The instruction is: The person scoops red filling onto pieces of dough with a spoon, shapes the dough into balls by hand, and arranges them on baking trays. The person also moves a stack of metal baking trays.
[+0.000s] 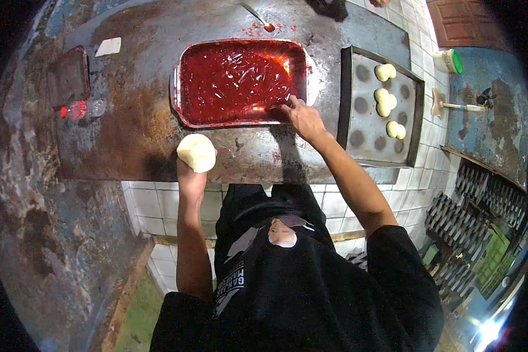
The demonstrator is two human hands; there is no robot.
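Observation:
My left hand (192, 176) holds up a flattened round of pale dough (196, 152) at the table's near edge; the dough hides most of its fingers. A rectangular dish (240, 124) of glossy red jam (234, 79) lies in front of me. Over its near right corner is my right hand (305, 120), fingers bent and drawn together at the jam. Whatever is between those fingertips is too small to make out.
On the right, a dark metal baking tray (346, 94) carries several pale dough pieces (385, 102). A spoon (268, 26) with red smears lies beyond the dish. Leftward are a plastic bottle (79, 110), a dark tray (70, 76) and a white card (108, 47).

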